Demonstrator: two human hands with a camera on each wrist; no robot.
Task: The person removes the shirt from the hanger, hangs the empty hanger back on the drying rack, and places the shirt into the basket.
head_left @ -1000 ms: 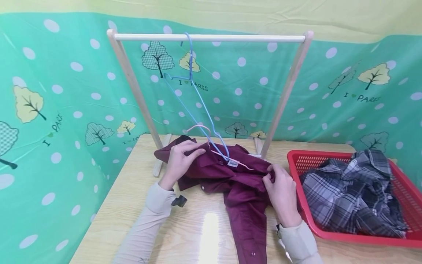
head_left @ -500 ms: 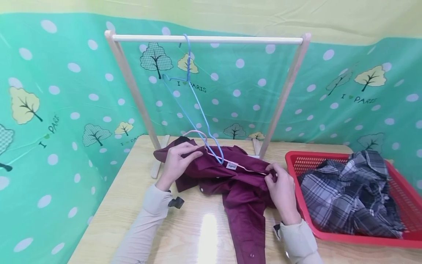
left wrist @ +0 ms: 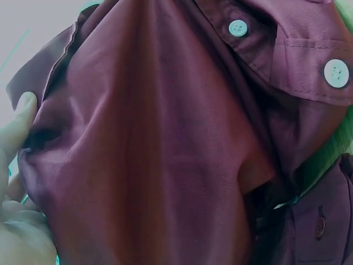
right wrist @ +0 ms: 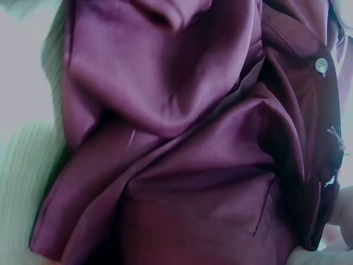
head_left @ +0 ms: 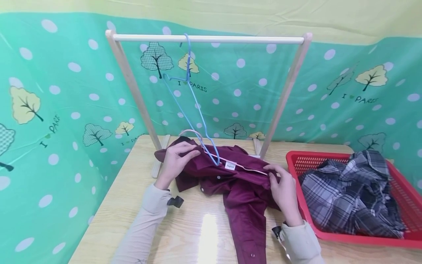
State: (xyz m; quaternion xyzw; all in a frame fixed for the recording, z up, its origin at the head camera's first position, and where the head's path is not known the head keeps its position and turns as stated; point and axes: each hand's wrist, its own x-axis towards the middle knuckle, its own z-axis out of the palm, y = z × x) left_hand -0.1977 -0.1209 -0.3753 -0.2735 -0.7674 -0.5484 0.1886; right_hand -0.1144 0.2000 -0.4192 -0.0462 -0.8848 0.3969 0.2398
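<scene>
A maroon button-up shirt (head_left: 245,220) lies bunched on the table, one sleeve stretched toward the front edge. My left hand (head_left: 176,161) pinches the cloth near its left shoulder; in the left wrist view, the thumb (left wrist: 25,110) presses on a fold of it. At the other shoulder, the right hand (head_left: 283,190) grips the neck opening's edge with thumb and fingers. A thin pink hanger (head_left: 252,170) runs inside the collar, its hook (head_left: 189,131) sticking up at the back left. The white neck label (head_left: 230,165) shows. Shirt folds (right wrist: 193,154) fill the right wrist view.
A blue hanger (head_left: 205,128) dangles from the white rail (head_left: 237,39) of a wooden rack, its lower end overlapping the collar. On the right stands a red basket (head_left: 296,216) with a grey plaid garment (head_left: 349,198). A green patterned cloth (head_left: 82,154) hangs behind.
The pink hanger's right arm now reaches up to the right hand along the collar, and its hook has shifted left. The blue hanger's lower end has swung slightly left. Both hands stay nearly in place.
</scene>
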